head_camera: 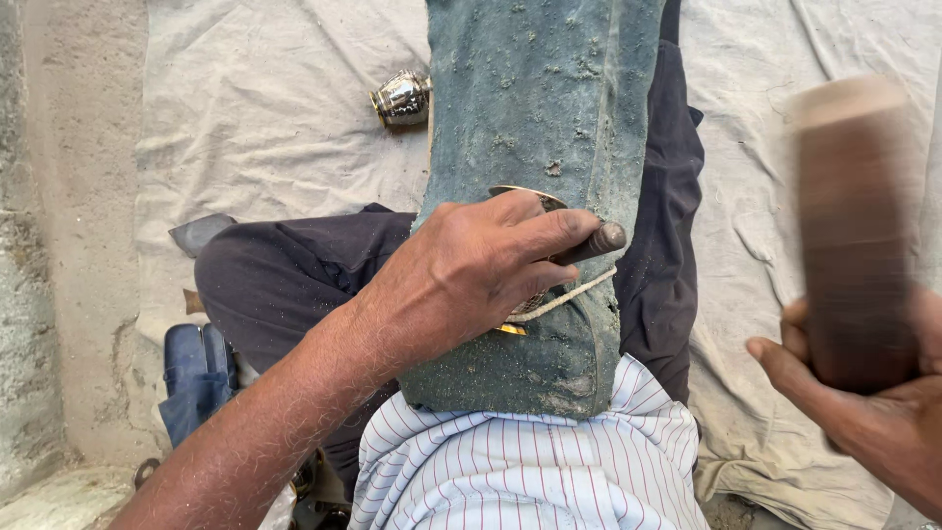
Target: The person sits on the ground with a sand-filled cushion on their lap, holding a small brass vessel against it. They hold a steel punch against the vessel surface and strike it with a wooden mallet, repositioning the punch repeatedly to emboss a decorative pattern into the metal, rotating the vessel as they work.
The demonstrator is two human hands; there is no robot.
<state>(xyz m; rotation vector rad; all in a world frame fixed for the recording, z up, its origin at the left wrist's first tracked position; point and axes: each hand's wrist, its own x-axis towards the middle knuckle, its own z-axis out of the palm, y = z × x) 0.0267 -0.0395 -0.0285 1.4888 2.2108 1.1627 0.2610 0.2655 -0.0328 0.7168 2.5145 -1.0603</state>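
**Punch Held on Padded Block, Mallet Raised**

The metal punch rests on a thin metal piece atop the blue-green padded block. The left hand is clamped around the punch. Right of the block, the right hand grips a blurred wooden mallet. Left of the block, a shiny metal pot lies on the cloth.

We note a shiny metal pot lying tipped on the pale ground cloth; blue sandals sit by the concrete edge.
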